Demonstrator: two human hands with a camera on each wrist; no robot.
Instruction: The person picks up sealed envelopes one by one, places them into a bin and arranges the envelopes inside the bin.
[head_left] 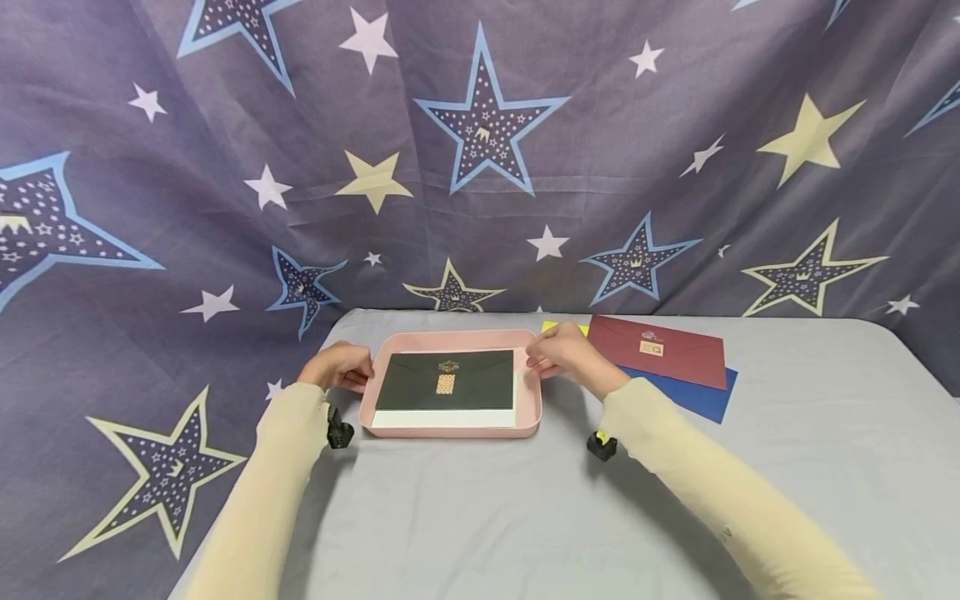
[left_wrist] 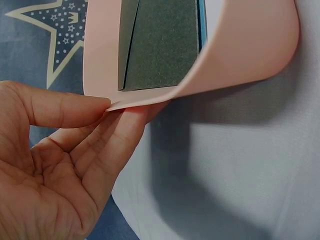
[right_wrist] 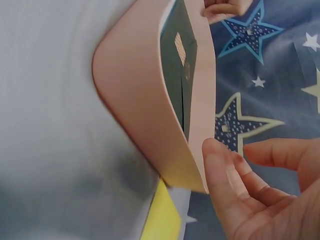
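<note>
A pink tray [head_left: 450, 432] lies on the table, holding a dark green envelope [head_left: 412, 387] with a gold print and a patterned stamp. White paper [head_left: 442, 419] shows beneath the envelope's near edge. At the tray's left end, my left hand [head_left: 337, 365] pinches the rim between thumb and fingers, as the left wrist view shows on the tray wall [left_wrist: 250, 40]. My right hand [head_left: 566, 354] is at the right end. In the right wrist view its fingers [right_wrist: 217, 170] are beside the rim, thumb and fingers parted; whether they touch it is unclear.
Right of the tray, a maroon envelope [head_left: 693, 354] with a stamp overlaps a blue envelope [head_left: 701, 402]. A yellow piece [head_left: 558, 327] shows partly behind my right hand. The pale cloth-covered table [head_left: 480, 517] ends at a star-patterned curtain [head_left: 585, 158].
</note>
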